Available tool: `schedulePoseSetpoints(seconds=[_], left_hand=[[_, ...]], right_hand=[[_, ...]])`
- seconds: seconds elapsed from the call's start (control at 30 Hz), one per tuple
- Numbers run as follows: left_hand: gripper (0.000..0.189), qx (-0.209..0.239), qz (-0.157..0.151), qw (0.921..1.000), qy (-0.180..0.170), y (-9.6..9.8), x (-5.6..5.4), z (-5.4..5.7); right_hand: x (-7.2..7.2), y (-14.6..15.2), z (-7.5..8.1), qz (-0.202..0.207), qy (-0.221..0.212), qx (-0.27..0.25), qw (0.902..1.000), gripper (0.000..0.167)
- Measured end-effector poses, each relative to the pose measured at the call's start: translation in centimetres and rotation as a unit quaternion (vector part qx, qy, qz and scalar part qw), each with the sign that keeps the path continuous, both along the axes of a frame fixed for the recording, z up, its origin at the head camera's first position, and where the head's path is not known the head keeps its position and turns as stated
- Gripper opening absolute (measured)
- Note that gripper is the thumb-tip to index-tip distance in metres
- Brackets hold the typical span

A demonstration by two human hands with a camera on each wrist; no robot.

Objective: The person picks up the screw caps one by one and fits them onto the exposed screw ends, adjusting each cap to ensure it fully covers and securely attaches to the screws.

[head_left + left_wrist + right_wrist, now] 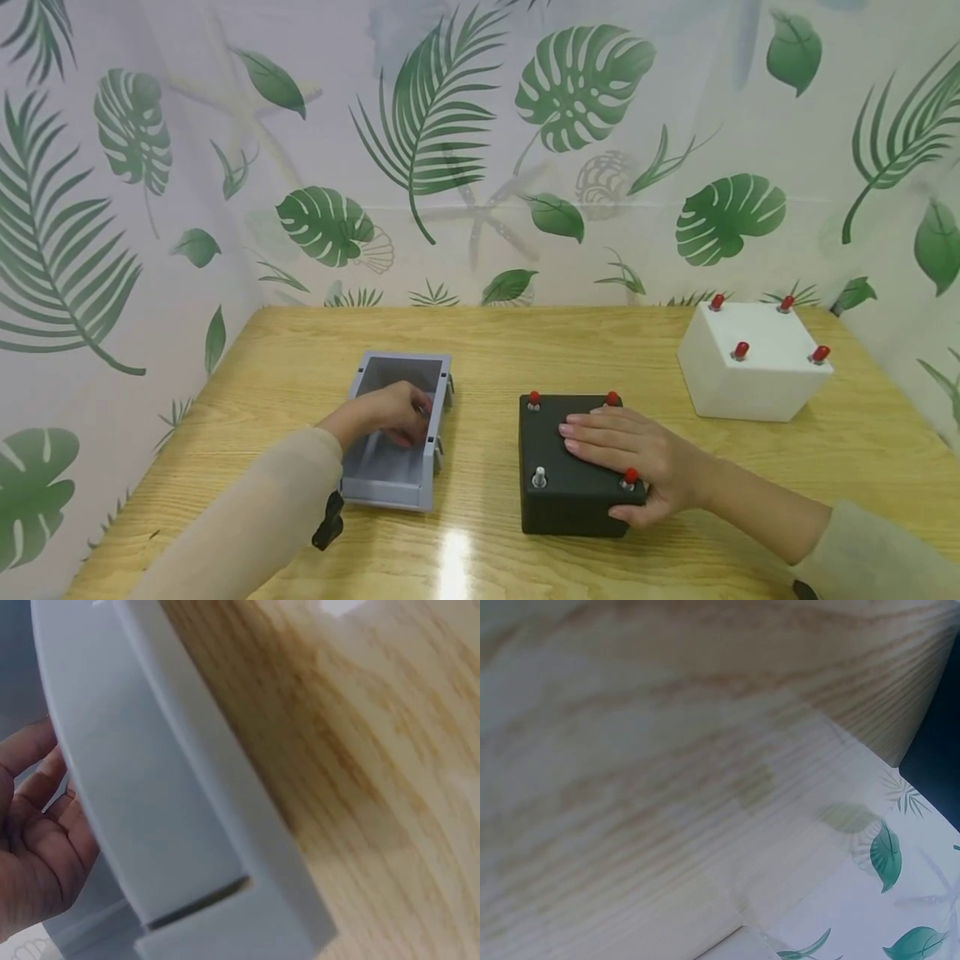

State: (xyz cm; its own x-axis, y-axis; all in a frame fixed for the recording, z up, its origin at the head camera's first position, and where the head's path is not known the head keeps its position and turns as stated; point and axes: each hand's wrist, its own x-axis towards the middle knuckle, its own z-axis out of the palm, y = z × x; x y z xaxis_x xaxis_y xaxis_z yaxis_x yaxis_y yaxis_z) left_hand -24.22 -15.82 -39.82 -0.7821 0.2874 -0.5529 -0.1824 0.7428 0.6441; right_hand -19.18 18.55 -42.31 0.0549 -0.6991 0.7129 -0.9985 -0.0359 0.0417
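A grey plastic bin (385,493) stands left of centre, and my left hand (397,412) reaches down into it with bent fingers. In the left wrist view the bin's wall (142,765) hides the fingertips of that hand (45,840), so I cannot tell whether they pinch anything. A black box (558,508) sits at centre right with red caps on three corner posts. Its near left post (539,477) is bare metal. My right hand (637,454) rests on the box's top, fingers stretched across it and thumb against the near side.
Behind and right of the black box stands a white box (750,383), with a red cap on each top corner. A leaf-printed cloth (465,167) backs the wooden table (480,350). Clips stick out from the bin's right side.
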Motion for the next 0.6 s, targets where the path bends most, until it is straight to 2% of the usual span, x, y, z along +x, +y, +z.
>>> schedulePoseSetpoints(seconds=[0.27,0.37,0.47,0.6], left_hand=[[0.020,-0.025,-0.002,0.9997,-0.001,0.4,1.1,-0.3],[0.021,-0.027,0.002,0.9995,0.013,0.6,1.3,-0.4],[0.019,-0.046,-0.012,0.9985,0.027,0.8,1.4,-0.5],[0.015,-0.082,-0.047,0.9950,0.033,0.9,1.4,-0.6]], right_hand=[[-0.1,-0.1,0.1,0.001,0.003,-0.005,1.0000,0.060],[-0.1,0.0,0.0,-0.001,0.003,-0.005,1.0000,0.060],[-0.1,-0.1,0.0,-0.001,0.003,-0.005,1.0000,0.061],[0.0,0.0,-0.1,-0.001,0.001,-0.004,1.0000,0.061]])
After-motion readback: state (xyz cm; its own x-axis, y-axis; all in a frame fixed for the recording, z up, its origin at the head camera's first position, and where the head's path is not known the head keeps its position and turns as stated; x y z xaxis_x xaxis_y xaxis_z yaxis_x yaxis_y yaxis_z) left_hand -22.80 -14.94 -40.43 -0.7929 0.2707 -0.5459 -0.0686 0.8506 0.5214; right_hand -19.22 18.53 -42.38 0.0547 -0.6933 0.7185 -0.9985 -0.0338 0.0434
